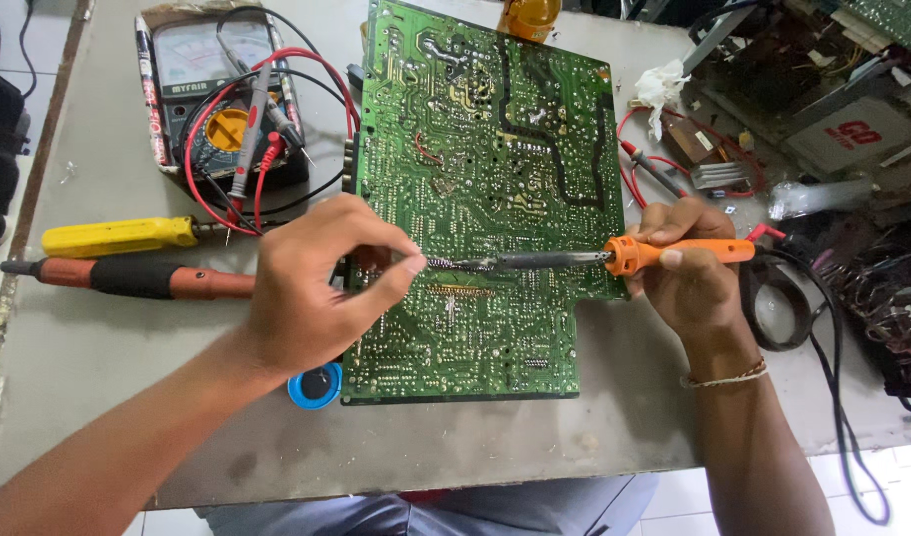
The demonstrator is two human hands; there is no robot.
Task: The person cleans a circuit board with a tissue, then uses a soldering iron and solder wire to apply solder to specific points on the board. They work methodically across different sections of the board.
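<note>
We are soldering mid-board: right hand [689, 283] gripping the orange soldering iron [614, 257], left hand [312, 283] pinching solder braid [444, 263] onto the green circuit board [475, 129], joint unfinished.

Grey, stained table [98, 357] fills the view under even light. White floor tiles [39, 40] show at eleven o'clock and five.

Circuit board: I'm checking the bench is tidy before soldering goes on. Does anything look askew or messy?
The circuit board lies flat, though it rests partly on a blue tin at its lower left corner. The meter is buried in tangled red and black leads. Crumpled tissue lies at the board's right.
</note>
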